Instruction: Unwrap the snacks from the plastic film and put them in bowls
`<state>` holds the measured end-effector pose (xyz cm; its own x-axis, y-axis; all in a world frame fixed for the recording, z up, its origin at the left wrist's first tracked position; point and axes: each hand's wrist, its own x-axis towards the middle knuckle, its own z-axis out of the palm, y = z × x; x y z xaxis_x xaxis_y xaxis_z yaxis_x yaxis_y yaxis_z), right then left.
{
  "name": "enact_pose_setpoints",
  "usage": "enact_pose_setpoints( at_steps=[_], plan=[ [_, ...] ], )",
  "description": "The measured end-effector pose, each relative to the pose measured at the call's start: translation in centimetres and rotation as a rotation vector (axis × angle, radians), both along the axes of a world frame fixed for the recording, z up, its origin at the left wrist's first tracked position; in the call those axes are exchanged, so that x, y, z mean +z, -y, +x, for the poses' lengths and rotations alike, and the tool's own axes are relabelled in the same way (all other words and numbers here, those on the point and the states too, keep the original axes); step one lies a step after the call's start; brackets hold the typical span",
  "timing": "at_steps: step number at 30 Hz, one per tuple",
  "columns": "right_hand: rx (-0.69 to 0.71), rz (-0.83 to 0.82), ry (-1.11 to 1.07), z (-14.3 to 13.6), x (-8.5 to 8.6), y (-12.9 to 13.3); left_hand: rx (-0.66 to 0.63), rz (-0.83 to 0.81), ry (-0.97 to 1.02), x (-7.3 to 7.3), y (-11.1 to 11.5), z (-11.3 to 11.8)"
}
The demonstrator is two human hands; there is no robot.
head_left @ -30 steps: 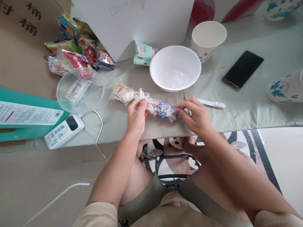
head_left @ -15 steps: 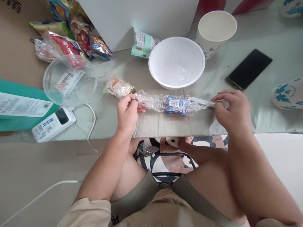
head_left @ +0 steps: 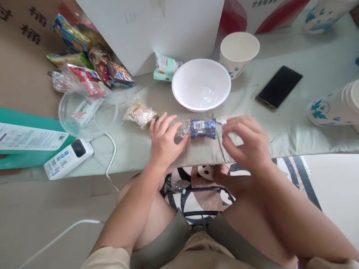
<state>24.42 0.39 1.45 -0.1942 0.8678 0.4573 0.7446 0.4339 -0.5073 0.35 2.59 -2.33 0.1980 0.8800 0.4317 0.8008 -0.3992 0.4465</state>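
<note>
A blue packet [head_left: 203, 129] wrapped in clear film lies near the table's front edge, between my hands. My left hand [head_left: 167, 140] is over the left end of the film with its fingers spread. At the right end of the film is my right hand [head_left: 244, 139], its thumb and index finger curved toward each other; whether they grip the film is not clear. A second film-wrapped item [head_left: 141, 115], brownish, lies just left of my left hand. Behind the blue packet stands a white bowl [head_left: 201, 85].
Paper cups [head_left: 239, 46] and a phone [head_left: 279, 86] are to the right. Snack packets [head_left: 84, 76], a clear plastic bowl [head_left: 66, 108], a white device [head_left: 68, 158] with a cable and a green bag [head_left: 30, 140] are at the left. White boxes [head_left: 157, 31] stand behind.
My right hand has moved left, closer to my left hand. My left hand's fingers have spread off the film. The film around the blue packet looks less stretched, and the view has shifted.
</note>
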Motion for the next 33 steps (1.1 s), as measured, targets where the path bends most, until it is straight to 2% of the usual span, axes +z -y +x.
enact_pose_setpoints(
  at_steps=[2,4,6,8,10,13,15,19,22,25,29,31,33],
  plan=[
    [0.141,0.045,-0.019,0.3,0.3,0.6,-0.042,-0.01,-0.027,0.2,0.3,-0.1],
    [0.263,0.035,0.029,0.6,0.3,1.0,-0.086,0.061,-0.034,0.5,0.7,-0.3],
    [0.389,-0.068,0.108,0.9,0.1,1.2,-0.162,0.149,-0.027,1.0,1.1,-0.4],
    [0.491,-0.224,0.17,1.3,-0.1,1.2,-0.285,0.139,-0.025,1.4,1.6,-0.5],
    [0.509,-0.361,0.224,1.4,-0.1,1.0,-0.421,-0.008,-0.044,1.7,2.0,-0.6],
    [0.32,-0.443,0.361,1.3,-0.1,0.7,-0.499,-0.303,-0.087,2.0,2.7,-0.6],
    [0.149,-0.426,0.459,1.1,-0.3,0.6,-0.408,-0.373,-0.073,2.1,2.9,-0.5],
    [-0.055,-0.381,0.475,0.5,-0.7,0.6,-0.104,-0.187,-0.002,2.3,2.3,0.1],
    [-0.111,-0.327,0.468,-0.2,-1.0,0.5,-0.06,-0.21,-0.023,2.2,1.3,0.8],
    [-0.03,-0.206,0.488,-1.1,-1.3,0.3,-0.081,-0.371,-0.008,1.9,0.6,1.1],
    [0.137,-0.117,0.427,-2.1,-2.2,-0.1,-0.068,-0.515,0.163,1.9,0.2,0.7],
    [0.151,-0.134,0.372,-2.4,-2.6,-0.2,-0.054,-0.657,0.365,2.2,0.2,0.5],
    [0.162,-0.17,0.323,-2.6,-2.9,-0.3,-0.044,-0.875,0.671,2.7,0.2,0.5]
  ],
)
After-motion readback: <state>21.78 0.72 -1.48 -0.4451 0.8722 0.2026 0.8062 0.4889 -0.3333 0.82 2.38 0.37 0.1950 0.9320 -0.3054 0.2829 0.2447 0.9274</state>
